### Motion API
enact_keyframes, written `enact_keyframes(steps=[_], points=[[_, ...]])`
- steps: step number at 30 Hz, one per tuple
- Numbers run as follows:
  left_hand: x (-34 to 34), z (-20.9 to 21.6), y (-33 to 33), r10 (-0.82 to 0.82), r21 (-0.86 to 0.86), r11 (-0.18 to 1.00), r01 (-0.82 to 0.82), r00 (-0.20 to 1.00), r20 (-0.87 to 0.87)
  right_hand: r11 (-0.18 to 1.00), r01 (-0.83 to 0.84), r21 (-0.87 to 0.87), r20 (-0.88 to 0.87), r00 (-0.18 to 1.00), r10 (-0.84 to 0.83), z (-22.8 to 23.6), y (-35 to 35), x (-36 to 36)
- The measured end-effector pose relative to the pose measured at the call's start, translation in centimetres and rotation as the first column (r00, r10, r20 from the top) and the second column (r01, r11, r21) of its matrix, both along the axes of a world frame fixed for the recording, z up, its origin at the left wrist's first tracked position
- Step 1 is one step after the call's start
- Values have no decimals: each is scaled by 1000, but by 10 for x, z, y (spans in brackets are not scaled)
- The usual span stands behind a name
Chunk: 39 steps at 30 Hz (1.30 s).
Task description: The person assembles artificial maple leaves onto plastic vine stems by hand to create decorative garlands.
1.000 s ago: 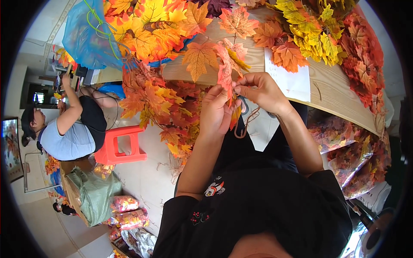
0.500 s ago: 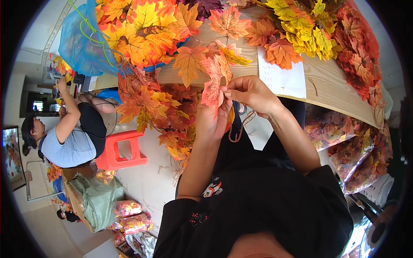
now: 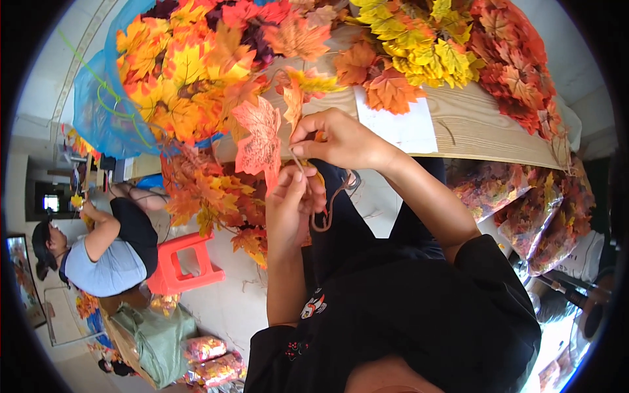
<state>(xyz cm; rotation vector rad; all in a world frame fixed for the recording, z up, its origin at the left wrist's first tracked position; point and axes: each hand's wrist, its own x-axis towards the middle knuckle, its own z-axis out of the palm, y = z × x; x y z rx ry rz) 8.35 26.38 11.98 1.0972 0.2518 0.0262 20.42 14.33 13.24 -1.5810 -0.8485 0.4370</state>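
Observation:
Both hands are raised in front of me at the table's edge, working on a brown cord with artificial maple leaves on it. My right hand (image 3: 341, 139) pinches the brown cord (image 3: 300, 165) between thumb and fingertips. Just below, my left hand (image 3: 291, 195) is closed with the same cord running between its thumb and fingers. A salmon-pink maple leaf (image 3: 257, 139) stands out above the left hand, and an orange leaf (image 3: 293, 105) rises beside the right fingertips. The cord's loose end hangs in a loop below the hands.
Leaves fill a blue plastic bag (image 3: 92, 114) at left; yellow leaves (image 3: 419, 46) and red leaves (image 3: 514, 78) lie on the wooden table (image 3: 491, 121) by a paper sheet (image 3: 403, 128). Leaf garlands hang at its left edge. A red stool (image 3: 171, 267) and a seated person (image 3: 114, 262) are left.
My view has shifted, moving the scene left. My hands have moved slightly apart, exposing a stretch of cord between them, and the salmon-pink leaf has turned its broad face toward me.

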Motion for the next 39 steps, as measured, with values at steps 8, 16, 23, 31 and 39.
enact_keyframes(steps=[8,16,23,31,39], points=[[8,-13,-2,144,-296,949,-108,984,103,957,288,-30,269,925,-270,7,-63,67],[25,-21,-16,217,-381,903,-199,976,6,777,618,-119,569,684,-456,47,-36,181],[29,-18,-16,260,-336,901,-275,961,-91,506,834,-220,672,506,-541,12,39,273],[27,-20,-6,301,-332,885,-325,946,-124,379,883,-276,581,467,-666,8,67,286],[30,-23,-9,203,-441,873,-209,977,-63,509,860,28,572,403,-714,39,34,288]])
